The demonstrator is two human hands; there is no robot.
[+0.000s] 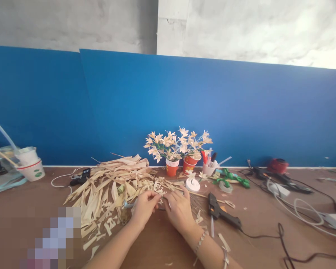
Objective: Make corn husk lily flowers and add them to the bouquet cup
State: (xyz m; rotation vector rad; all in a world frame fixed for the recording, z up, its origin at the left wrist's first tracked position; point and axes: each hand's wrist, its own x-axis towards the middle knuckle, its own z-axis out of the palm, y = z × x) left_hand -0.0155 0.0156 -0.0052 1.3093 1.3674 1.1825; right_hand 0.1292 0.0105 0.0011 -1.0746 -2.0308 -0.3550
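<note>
Head view: saw a blue panel (184, 101) standing across the back, and below it a brown bench (156, 250) stretching from side to side. Found a broad heap of dried husk strips (120, 170) on the bench, left of its middle. Noted pale star-shaped flowers (168, 141) rising from two red cups (172, 169) in front of the panel. Saw the right hand (180, 209) and left hand (145, 207) near the middle of the bench, thumbs and fingertips drawn narrow and almost meeting. Made out a black glue gun (221, 213) to the right of the right hand, and a round white container (192, 185) just beyond that hand. Spotted loose husk scraps (109, 226) near the left forearm (117, 243) and, last, a small piece (162, 196) pinched between both hands' fingertips, too covered to identify.
</note>
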